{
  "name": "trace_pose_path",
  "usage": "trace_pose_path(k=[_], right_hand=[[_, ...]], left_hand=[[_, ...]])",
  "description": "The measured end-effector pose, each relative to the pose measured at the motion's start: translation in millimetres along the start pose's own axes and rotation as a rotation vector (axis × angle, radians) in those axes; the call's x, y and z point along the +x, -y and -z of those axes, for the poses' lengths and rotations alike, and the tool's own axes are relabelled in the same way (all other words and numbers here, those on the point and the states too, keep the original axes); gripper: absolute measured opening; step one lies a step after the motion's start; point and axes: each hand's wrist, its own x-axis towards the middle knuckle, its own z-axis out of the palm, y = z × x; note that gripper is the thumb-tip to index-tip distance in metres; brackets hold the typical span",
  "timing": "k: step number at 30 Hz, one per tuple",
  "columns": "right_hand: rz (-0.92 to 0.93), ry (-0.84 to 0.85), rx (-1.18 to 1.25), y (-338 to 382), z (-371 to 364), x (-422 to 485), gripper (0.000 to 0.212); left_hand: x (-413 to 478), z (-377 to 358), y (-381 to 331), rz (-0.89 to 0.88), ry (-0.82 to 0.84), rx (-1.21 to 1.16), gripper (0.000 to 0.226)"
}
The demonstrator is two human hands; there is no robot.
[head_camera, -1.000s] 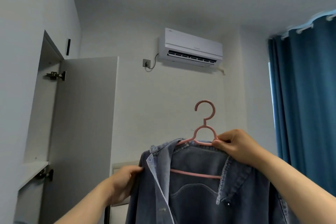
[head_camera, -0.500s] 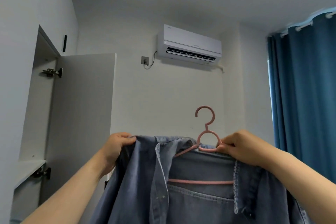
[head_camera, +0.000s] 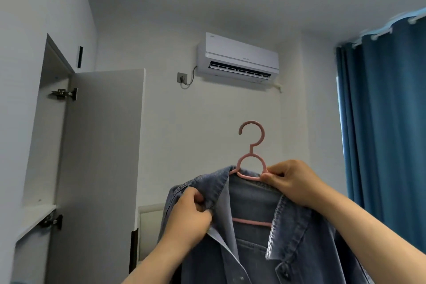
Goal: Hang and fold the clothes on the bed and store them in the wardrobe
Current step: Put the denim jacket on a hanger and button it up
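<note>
We hold the denim shirt (head_camera: 265, 244) up on the pink hanger (head_camera: 251, 152). R hand (head_camera: 292, 183) pinches hanger's shoulder; L hand (head_camera: 191, 212) grips collar fabric beside the open wardrobe door (head_camera: 99, 168).

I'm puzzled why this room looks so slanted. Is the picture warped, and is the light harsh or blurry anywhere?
Head view: the wide lens, looking upward, makes the wardrobe door and blue curtain lean inward toward the top. Head view: the light is soft and even, with no glare or hard shadows. Head view: the denim shirt and pink hanger look sharp.
</note>
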Motion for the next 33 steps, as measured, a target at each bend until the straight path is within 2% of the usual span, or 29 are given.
trace_pose_path(k=[2, 4, 5, 6, 7, 8, 9, 10, 12, 13, 14, 15, 17, 19, 21, 23, 25, 27, 30, 33], right_hand=[[-0.009, 0.002, -0.006, -1, -2, -2, 0.027], [-0.042, -0.009, -0.023, -5, -2, -5, 0.028], [-0.056, -0.003, -0.035, -8, -2, -7, 0.030], [-0.063, 0.012, -0.042, -10, -1, -10, 0.034], [-0.066, 0.028, -0.042, -11, -1, -12, 0.037], [-0.070, 0.039, -0.041, -12, -2, -15, 0.038], [-0.074, 0.047, -0.047, -12, -3, -17, 0.038], [-0.079, 0.058, -0.051, -11, -5, -18, 0.038], [-0.088, 0.078, -0.058, -10, -9, -19, 0.039], [-0.092, 0.091, -0.067, -8, -11, -19, 0.035], [-0.094, 0.104, -0.069, -5, -13, -19, 0.029], [-0.087, 0.113, -0.060, -2, -16, -18, 0.023], [-0.058, 0.120, -0.044, 4, -19, -17, 0.020], [-0.054, 0.129, -0.026, 9, -21, -17, 0.015], [-0.086, 0.130, -0.009, 12, -17, -16, 0.004], [-0.106, 0.143, -0.082, 7, -7, -15, 0.021], [-0.157, 0.173, -0.285, -1, 5, -16, 0.039], [-0.199, 0.148, -0.339, -6, 12, -20, 0.034], [-0.231, 0.097, -0.226, -6, 13, -20, 0.016], [-0.474, 0.035, 0.238, -7, 18, -18, 0.021]], left_hand=[[-4, -7, -3, 0.129, 0.087, -0.376, 0.033], [-15, -5, -9, 0.141, 0.369, -0.547, 0.043], [-22, 0, -14, 0.132, 0.540, -0.528, 0.047], [-27, 9, -18, 0.085, 0.654, -0.395, 0.046], [-28, 18, -21, 0.008, 0.697, -0.155, 0.038], [-25, 24, -25, -0.093, 0.678, 0.132, 0.029], [-23, 29, -30, -0.197, 0.604, 0.423, 0.030], [-21, 31, -34, -0.274, 0.460, 0.582, 0.039], [-11, 28, -42, -0.347, 0.162, 0.556, 0.056], [-2, 24, -42, -0.380, 0.126, 0.524, 0.065], [8, 19, -39, -0.386, 0.187, 0.518, 0.069], [16, 14, -36, -0.362, 0.291, 0.523, 0.060], [28, 3, -26, -0.322, 0.428, 0.526, 0.029], [36, -6, -15, -0.356, 0.381, 0.466, 0.018], [41, -7, -12, -0.401, 0.288, 0.464, 0.017], [49, -4, -15, -0.426, 0.193, 0.493, 0.015], [56, 0, -18, -0.434, 0.133, 0.530, 0.014], [60, 2, -19, -0.451, 0.096, 0.547, 0.015], [62, 2, -21, -0.502, 0.065, 0.558, 0.015], [62, 4, -21, -0.548, 0.058, 0.548, 0.016]])
